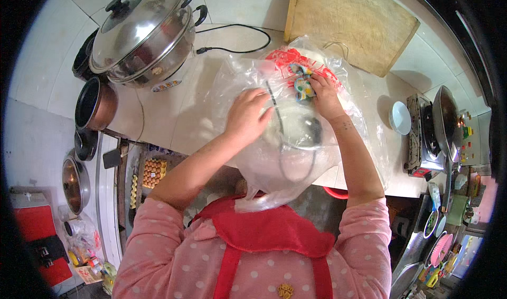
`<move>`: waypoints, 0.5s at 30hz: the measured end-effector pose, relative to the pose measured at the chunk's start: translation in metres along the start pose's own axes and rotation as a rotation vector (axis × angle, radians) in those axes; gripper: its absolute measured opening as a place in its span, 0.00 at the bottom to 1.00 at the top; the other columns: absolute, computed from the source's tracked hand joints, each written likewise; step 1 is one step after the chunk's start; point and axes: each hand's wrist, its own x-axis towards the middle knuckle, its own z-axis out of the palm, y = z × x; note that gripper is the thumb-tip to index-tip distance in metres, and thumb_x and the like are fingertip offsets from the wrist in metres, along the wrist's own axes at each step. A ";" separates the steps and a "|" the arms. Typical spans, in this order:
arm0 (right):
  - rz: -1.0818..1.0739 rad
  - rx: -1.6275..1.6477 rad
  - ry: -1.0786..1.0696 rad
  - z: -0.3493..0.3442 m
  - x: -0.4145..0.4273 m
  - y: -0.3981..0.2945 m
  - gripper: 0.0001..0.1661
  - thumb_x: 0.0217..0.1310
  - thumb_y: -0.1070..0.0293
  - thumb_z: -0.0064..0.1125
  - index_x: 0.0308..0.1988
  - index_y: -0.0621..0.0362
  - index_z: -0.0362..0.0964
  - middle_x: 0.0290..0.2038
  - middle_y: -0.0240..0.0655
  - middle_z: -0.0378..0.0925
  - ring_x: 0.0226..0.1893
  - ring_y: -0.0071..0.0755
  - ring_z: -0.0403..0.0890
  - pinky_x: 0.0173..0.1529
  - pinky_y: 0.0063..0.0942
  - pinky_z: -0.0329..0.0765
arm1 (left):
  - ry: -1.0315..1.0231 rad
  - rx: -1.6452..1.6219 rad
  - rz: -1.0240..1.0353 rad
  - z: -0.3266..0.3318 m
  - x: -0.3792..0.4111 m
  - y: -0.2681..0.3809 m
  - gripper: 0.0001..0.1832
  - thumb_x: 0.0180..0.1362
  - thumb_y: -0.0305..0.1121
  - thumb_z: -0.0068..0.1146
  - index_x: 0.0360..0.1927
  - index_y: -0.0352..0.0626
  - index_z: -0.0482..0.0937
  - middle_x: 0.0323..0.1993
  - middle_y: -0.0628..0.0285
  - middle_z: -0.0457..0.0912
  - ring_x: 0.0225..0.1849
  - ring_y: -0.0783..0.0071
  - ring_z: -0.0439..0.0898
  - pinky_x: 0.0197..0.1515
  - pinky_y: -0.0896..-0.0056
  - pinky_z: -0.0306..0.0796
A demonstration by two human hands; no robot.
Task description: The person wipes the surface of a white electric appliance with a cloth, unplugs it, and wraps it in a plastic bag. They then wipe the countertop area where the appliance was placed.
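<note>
A large clear plastic bag (273,160) with red print is spread over the counter in front of me and hangs over its front edge. My left hand (247,114) lies against the plastic, its fingers loosely curled and the thumb apart. My right hand (325,97) grips a small blue, yellow and green patterned cloth (304,88) beside the red print. Through the plastic I make out a black cord (276,107) and a dark round shape that is too blurred to name. Pale contents bulge under the far part of the bag.
A lidded steel pot (146,37) stands back left, with a black power cord (237,51) near it. Behind the bag leans a wooden board (348,21). To the right are a white bowl (400,118) and a gas stove (424,140) bearing a wok (445,120). Eggs (154,173) sit below the counter.
</note>
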 end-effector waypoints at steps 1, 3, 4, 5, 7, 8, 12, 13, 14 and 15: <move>-0.029 -0.067 0.012 0.002 0.003 0.007 0.25 0.44 0.79 0.54 0.48 0.61 0.72 0.56 0.41 0.68 0.57 0.48 0.66 0.63 0.37 0.64 | 0.016 0.009 0.088 0.004 0.011 0.006 0.28 0.57 0.44 0.57 0.57 0.37 0.70 0.60 0.49 0.69 0.66 0.52 0.61 0.65 0.57 0.57; -0.089 -0.199 0.034 0.005 0.012 0.024 0.22 0.48 0.77 0.52 0.48 0.60 0.72 0.56 0.40 0.69 0.57 0.48 0.66 0.63 0.37 0.64 | -0.075 0.153 0.108 0.025 0.037 0.004 0.37 0.55 0.49 0.58 0.62 0.37 0.63 0.64 0.48 0.62 0.69 0.51 0.55 0.68 0.52 0.50; -0.089 -0.270 0.020 -0.004 0.017 0.030 0.20 0.51 0.76 0.49 0.47 0.58 0.72 0.55 0.38 0.70 0.57 0.46 0.66 0.60 0.37 0.67 | -0.123 0.221 0.121 0.034 0.045 0.001 0.41 0.54 0.52 0.58 0.65 0.37 0.60 0.66 0.48 0.58 0.70 0.51 0.52 0.69 0.50 0.47; -0.022 -0.232 0.042 -0.008 0.018 0.038 0.22 0.48 0.77 0.52 0.48 0.57 0.73 0.54 0.38 0.71 0.55 0.46 0.68 0.58 0.37 0.68 | -0.200 0.225 0.084 0.040 0.046 -0.004 0.45 0.52 0.55 0.59 0.66 0.37 0.56 0.68 0.48 0.55 0.71 0.51 0.49 0.69 0.48 0.44; 0.165 0.237 0.033 -0.023 0.019 0.045 0.26 0.45 0.77 0.54 0.49 0.56 0.73 0.53 0.38 0.73 0.55 0.46 0.69 0.59 0.37 0.67 | -0.348 0.237 0.017 0.043 0.052 -0.009 0.55 0.48 0.61 0.60 0.69 0.38 0.48 0.71 0.48 0.47 0.73 0.51 0.42 0.70 0.45 0.37; 0.334 0.521 0.027 -0.034 0.020 0.045 0.25 0.47 0.77 0.54 0.50 0.55 0.72 0.54 0.38 0.72 0.56 0.46 0.68 0.60 0.37 0.65 | -0.428 0.218 -0.032 0.042 0.053 -0.008 0.63 0.40 0.64 0.64 0.70 0.37 0.44 0.71 0.48 0.44 0.73 0.52 0.39 0.70 0.44 0.34; 0.112 0.562 -0.012 -0.040 0.017 0.013 0.25 0.53 0.74 0.53 0.54 0.51 0.71 0.60 0.37 0.66 0.61 0.45 0.63 0.65 0.39 0.59 | -0.372 0.205 -0.030 0.056 0.051 -0.015 0.67 0.35 0.64 0.67 0.69 0.33 0.43 0.72 0.47 0.40 0.74 0.52 0.34 0.70 0.42 0.32; -0.157 0.287 -0.023 -0.030 0.011 0.004 0.26 0.54 0.72 0.53 0.55 0.50 0.70 0.62 0.37 0.64 0.63 0.46 0.61 0.66 0.40 0.58 | -0.389 0.223 -0.037 0.057 0.051 -0.014 0.67 0.35 0.63 0.67 0.69 0.32 0.42 0.72 0.47 0.39 0.74 0.52 0.33 0.70 0.42 0.31; -0.151 0.177 -0.177 -0.024 -0.002 -0.019 0.27 0.55 0.70 0.52 0.57 0.50 0.69 0.64 0.37 0.61 0.65 0.46 0.58 0.67 0.42 0.55 | -0.402 0.241 -0.046 0.056 0.052 -0.013 0.68 0.35 0.63 0.68 0.69 0.32 0.42 0.72 0.47 0.39 0.74 0.52 0.33 0.70 0.42 0.31; -0.145 0.064 -0.333 -0.021 -0.014 -0.034 0.27 0.55 0.68 0.52 0.58 0.50 0.67 0.65 0.37 0.58 0.67 0.46 0.55 0.68 0.44 0.53 | -0.415 0.256 -0.054 0.056 0.052 -0.012 0.68 0.35 0.62 0.68 0.69 0.32 0.42 0.72 0.47 0.38 0.74 0.52 0.32 0.70 0.42 0.31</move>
